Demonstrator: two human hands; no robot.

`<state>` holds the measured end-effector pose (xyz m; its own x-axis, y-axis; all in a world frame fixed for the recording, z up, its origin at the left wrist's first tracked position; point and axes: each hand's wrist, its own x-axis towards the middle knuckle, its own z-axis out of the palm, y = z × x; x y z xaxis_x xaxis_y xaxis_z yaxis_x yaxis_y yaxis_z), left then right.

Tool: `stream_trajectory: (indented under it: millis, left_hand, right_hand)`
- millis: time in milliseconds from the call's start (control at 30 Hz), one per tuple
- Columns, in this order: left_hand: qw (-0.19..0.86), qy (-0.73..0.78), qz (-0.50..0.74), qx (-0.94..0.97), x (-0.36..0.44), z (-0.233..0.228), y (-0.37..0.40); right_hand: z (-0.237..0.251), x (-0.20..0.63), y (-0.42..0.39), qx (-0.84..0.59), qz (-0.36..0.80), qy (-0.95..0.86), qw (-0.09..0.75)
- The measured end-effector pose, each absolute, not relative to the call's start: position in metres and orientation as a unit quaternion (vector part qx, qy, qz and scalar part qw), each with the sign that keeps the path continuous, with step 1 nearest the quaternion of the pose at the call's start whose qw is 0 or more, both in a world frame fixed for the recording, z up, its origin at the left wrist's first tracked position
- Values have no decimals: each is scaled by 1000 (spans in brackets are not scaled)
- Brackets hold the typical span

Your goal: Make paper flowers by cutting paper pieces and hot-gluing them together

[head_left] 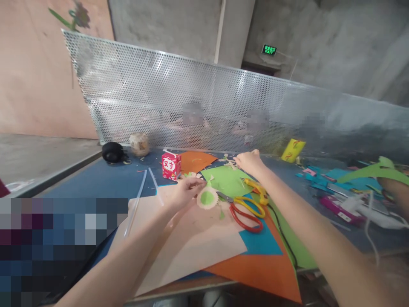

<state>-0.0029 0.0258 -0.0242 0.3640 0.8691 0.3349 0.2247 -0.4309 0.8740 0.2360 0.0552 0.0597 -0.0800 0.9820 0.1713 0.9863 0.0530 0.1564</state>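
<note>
My left hand (187, 191) is closed, thumb and fingers pinched together just above a round pale paper piece with a jagged rim and a green centre (207, 198). Whatever it pinches is too small to name. Farther away, my right hand (251, 161) is closed too, its fingertips down at a small heap of pale scraps (228, 162); what lies between them is hidden. Between the hands lies a green paper sheet (225, 181). Scissors with red and yellow handles (246, 213) rest on the papers, blades pointing left. A yellow glue gun (258, 192) lies under my right forearm.
Pale paper (191, 251), blue paper (262, 243) and orange paper (268, 273) overlap at the front edge. A red drink carton (171, 165) stands left, near clear glue sticks (137, 198). A purple power strip (340, 209) lies right. A perforated metal screen (153, 98) runs behind.
</note>
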Motion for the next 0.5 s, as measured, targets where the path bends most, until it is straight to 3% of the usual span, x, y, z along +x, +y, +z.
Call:
stream_trajectory:
  millis: [167,300,500]
  left_hand:
    - [354,328,329,811,-3,-18,5]
    - [203,353,224,885,0,-17,-11]
    - [116,353,203,906,4,-16,-11]
  right_hand:
    - [32,230,29,-708,-114,-698,0]
    - [12,234,12,-782,-108,-613,14]
    - [6,259,11,-839,-11,-543,-5]
